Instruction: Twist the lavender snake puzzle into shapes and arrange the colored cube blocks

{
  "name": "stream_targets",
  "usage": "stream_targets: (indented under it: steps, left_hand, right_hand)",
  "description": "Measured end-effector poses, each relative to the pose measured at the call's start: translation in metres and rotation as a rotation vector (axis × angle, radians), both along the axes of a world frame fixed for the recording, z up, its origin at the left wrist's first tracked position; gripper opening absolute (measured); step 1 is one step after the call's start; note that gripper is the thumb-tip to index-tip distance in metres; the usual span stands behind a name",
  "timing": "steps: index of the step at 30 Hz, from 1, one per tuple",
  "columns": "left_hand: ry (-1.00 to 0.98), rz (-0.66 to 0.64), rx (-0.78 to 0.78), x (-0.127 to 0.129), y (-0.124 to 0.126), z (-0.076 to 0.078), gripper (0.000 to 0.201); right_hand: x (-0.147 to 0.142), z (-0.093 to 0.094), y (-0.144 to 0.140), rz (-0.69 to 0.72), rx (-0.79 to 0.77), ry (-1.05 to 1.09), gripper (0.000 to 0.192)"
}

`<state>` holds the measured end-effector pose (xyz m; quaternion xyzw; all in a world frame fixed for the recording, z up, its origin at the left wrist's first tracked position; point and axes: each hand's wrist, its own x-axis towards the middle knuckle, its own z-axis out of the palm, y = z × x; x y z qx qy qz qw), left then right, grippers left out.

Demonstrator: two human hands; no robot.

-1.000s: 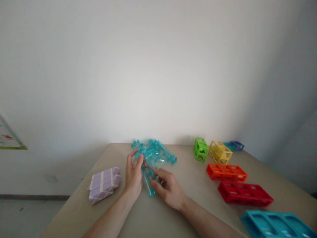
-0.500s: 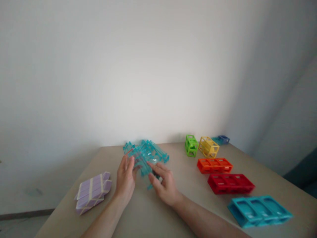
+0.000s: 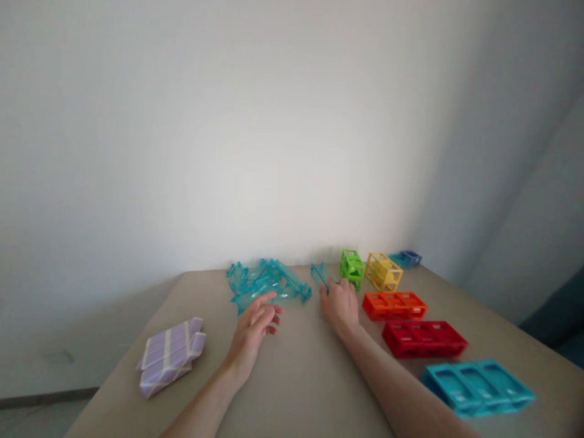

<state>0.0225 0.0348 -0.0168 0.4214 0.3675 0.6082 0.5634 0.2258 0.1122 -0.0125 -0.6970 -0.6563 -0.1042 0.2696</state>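
A heap of clear teal track pieces (image 3: pixel 267 281) lies at the far middle of the tan table (image 3: pixel 301 377). My left hand (image 3: pixel 255 325) rests on the table just in front of the heap, fingers loosely spread, holding nothing. My right hand (image 3: pixel 340 304) is further right, fingers closed on one straight teal track piece (image 3: pixel 320 275) that points away toward the wall. That piece sits close beside a green cage block (image 3: pixel 352 268).
Right of the green block stand a yellow cage block (image 3: pixel 384 271) and a small blue piece (image 3: pixel 409 258). An orange frame (image 3: pixel 395 305), a red frame (image 3: pixel 424 338) and a teal frame (image 3: pixel 477 385) line the right side. A lilac ribbed block (image 3: pixel 171 354) lies at left.
My right hand has left the heap and carried one teal track piece to the right, next to the green block. My left hand has let go and drawn back a little.
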Motion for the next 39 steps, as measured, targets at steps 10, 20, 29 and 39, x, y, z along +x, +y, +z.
stream_targets:
  steps: [10,20,29,39]
  left_hand:
    - [0.042,-0.027,-0.006,-0.001,-0.001,-0.002,0.043]
    - [0.061,0.101,-0.040,-0.002,0.008,-0.009,0.038]
    - [0.027,0.104,-0.169,0.001,0.009,-0.006,0.039]
    - [-0.022,0.090,-0.252,-0.001,0.010,-0.003,0.030]
  right_hand:
    - [-0.003,-0.003,-0.001,-0.004,-0.062,-0.003,0.031]
    - [-0.034,-0.008,-0.001,0.513,0.051,0.008,0.049]
    - [-0.031,-0.019,0.004,0.649,0.018,0.187,0.040]
    - [-0.035,-0.013,-0.003,0.560,0.209,0.530,0.031]
